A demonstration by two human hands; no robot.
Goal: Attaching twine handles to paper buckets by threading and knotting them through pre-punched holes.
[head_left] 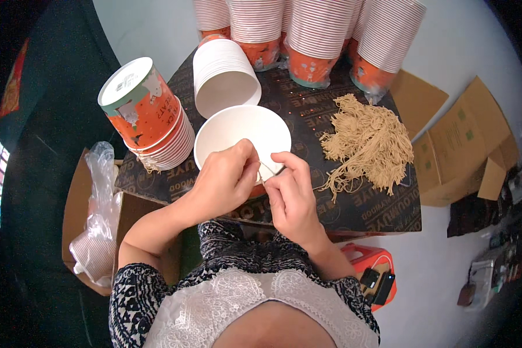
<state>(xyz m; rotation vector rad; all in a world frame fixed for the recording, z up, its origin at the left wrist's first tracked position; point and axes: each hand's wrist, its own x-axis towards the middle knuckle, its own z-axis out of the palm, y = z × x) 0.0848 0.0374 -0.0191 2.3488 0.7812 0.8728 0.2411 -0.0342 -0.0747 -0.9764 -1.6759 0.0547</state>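
Both of my hands are together over the near rim of a white-lined paper bucket [243, 126], which stands mouth up at the table's near edge. My left hand [229, 174] is closed in a pinch on a thin tan cord [262, 169] at the rim. Beside it, my right hand [293, 194] pinches the same cord between thumb and fingers. A small dark spot shows between the right fingers; I cannot make out what it is. To the right lies a loose heap of tan cords [371, 145], with a few strands trailing toward my right hand.
Nested white buckets [223, 75] lie on their side behind. An upside-down stack of orange printed buckets [151, 116] stands left. Tall plastic-wrapped stacks [316, 40] line the back. A carton [78, 191] with bagged buckets sits lower left, open cardboard [464, 145] right, an orange stool [359, 255] below.
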